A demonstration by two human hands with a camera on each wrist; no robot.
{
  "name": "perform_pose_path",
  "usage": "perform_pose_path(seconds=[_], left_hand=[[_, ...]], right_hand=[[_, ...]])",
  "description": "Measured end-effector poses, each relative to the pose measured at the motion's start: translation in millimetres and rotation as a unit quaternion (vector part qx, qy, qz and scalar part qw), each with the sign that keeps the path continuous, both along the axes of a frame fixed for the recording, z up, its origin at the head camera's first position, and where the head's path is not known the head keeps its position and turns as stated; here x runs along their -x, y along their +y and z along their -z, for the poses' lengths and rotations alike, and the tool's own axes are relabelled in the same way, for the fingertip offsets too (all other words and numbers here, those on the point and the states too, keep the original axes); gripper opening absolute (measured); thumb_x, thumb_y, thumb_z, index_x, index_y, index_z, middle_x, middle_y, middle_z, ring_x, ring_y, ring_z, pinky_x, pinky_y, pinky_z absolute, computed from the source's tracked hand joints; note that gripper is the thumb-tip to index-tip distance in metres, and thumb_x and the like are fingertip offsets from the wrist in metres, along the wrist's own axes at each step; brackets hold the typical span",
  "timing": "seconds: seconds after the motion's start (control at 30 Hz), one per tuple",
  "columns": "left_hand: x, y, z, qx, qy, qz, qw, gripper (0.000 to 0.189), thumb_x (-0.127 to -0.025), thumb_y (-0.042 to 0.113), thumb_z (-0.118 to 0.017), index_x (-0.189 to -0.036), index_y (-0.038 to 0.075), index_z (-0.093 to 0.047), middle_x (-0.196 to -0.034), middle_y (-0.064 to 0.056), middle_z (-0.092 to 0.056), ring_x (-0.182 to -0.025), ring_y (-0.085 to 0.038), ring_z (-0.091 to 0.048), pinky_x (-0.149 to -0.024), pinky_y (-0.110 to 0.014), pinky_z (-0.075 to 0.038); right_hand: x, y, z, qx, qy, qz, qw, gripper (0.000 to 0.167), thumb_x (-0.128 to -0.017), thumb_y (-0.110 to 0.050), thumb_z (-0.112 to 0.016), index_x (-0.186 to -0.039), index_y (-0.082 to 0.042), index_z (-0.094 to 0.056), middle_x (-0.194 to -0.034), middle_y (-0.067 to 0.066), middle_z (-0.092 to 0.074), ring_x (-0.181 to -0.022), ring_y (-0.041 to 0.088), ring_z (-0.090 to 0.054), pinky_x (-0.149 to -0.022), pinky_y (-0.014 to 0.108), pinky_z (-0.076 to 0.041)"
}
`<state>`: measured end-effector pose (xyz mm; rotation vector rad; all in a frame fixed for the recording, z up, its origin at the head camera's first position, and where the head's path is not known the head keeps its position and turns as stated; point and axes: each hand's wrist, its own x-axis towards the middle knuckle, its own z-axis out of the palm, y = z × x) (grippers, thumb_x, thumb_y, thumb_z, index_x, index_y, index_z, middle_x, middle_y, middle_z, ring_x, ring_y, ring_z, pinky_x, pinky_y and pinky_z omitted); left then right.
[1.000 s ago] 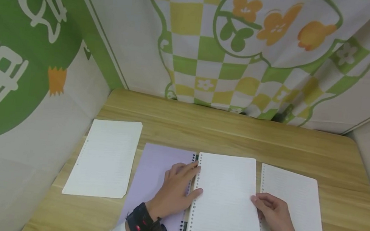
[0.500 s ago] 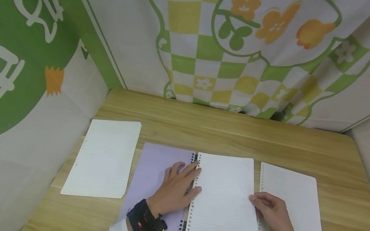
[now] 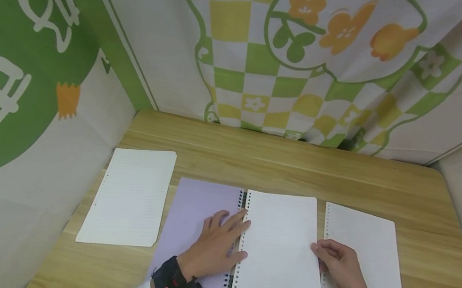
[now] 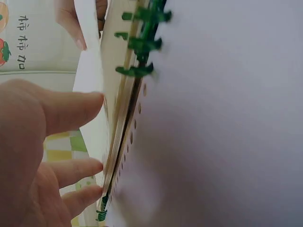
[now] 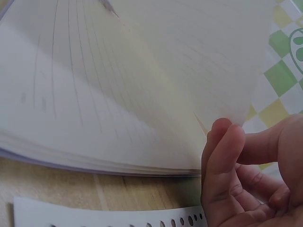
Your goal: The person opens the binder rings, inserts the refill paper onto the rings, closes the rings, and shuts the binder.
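Observation:
A loose-leaf notebook lies unfolded on the table, its lilac cover (image 3: pixel 198 207) to the left and a lined, hole-punched sheet (image 3: pixel 280 254) on top at the right. My left hand (image 3: pixel 214 249) spans the spine, fingertips and thumb touching the sheet's punched edge, fingers fairly straight. In the left wrist view, dark green binder rings (image 4: pixel 139 45) stand apart from that edge above and below the fingers. My right hand (image 3: pixel 338 268) pinches the sheet's right edge between thumb and fingers. The right wrist view shows this sheet (image 5: pixel 189 61) lifted off the pages beneath.
A stack of lined paper (image 3: pixel 128 199) lies left of the notebook. More punched paper (image 3: pixel 366 254) lies at the right, partly under my right hand. The wooden table (image 3: pixel 280 164) ends at a checked curtain (image 3: pixel 259 85) behind and a printed wall hanging (image 3: pixel 13 138) on the left.
My left hand has slid along the punched edge toward the table's front. The right hand keeps its pinch on the sheet, having shifted slightly left with it.

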<state>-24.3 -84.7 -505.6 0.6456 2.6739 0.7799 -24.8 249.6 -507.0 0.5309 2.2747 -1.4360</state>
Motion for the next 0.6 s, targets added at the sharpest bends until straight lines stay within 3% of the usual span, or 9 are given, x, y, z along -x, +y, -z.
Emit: perform_pose_path(seconds=[0.3,0.6], left_hand=[[-15.0,-12.0,-3.8,0.004,-0.029,0.066,0.9974,0.074,-0.099,0.041,-0.072,-0.164,0.021,-0.044,-0.179,-0.001,-0.023,-0.159,-0.045,-0.02,-0.12,-0.069,-0.024],[-18.8,-15.5,-4.6,-0.007,-0.026,0.081,0.9963,0.07,-0.1,0.036,-0.072,-0.163,0.02,-0.046,-0.179,-0.003,-0.022,-0.159,-0.047,-0.017,-0.12,-0.07,-0.023]], right_hand=[[-1.1,1,1.2,0.004,0.011,-0.008,0.9999,0.038,-0.104,-0.023,-0.071,-0.129,0.006,-0.068,-0.092,0.004,-0.08,-0.074,0.016,-0.065,-0.068,0.025,-0.052],[-1.4,3,0.0,-0.006,0.017,-0.026,0.9995,0.038,-0.104,-0.027,-0.072,-0.126,0.005,-0.071,-0.089,0.004,-0.079,-0.068,0.016,-0.064,-0.062,0.027,-0.053]])
